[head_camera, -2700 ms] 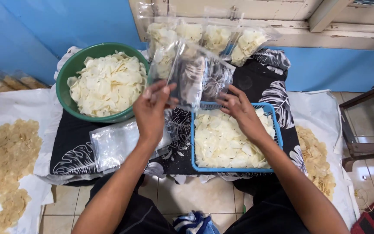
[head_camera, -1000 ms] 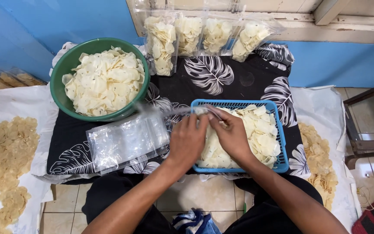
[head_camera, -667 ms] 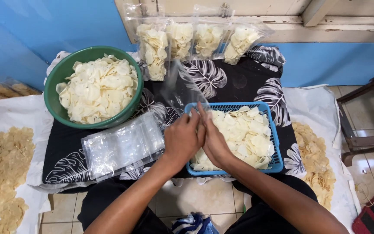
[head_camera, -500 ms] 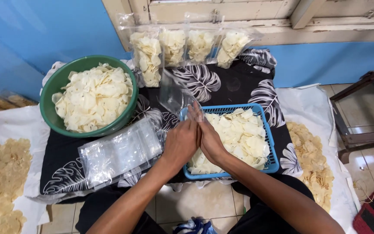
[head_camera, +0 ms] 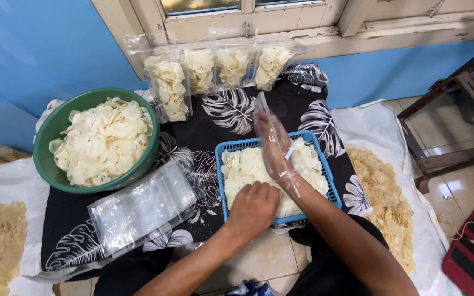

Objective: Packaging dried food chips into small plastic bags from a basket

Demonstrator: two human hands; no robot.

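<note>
While the right hand [head_camera: 274,143] wears a clear bag [head_camera: 272,137] as a sleeve, the left hand [head_camera: 253,207] closes on chips [head_camera: 236,175] at the basket's [head_camera: 220,164] 6 o'clock edge, so bagging is starting.

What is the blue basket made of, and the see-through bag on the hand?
The blue basket looks like moulded plastic: its walls are a stiff, even-coloured grid of holes. The clear bag over the right hand seems to be thin, glossy plastic film, since it shines, crinkles and shows the hand through.
</note>
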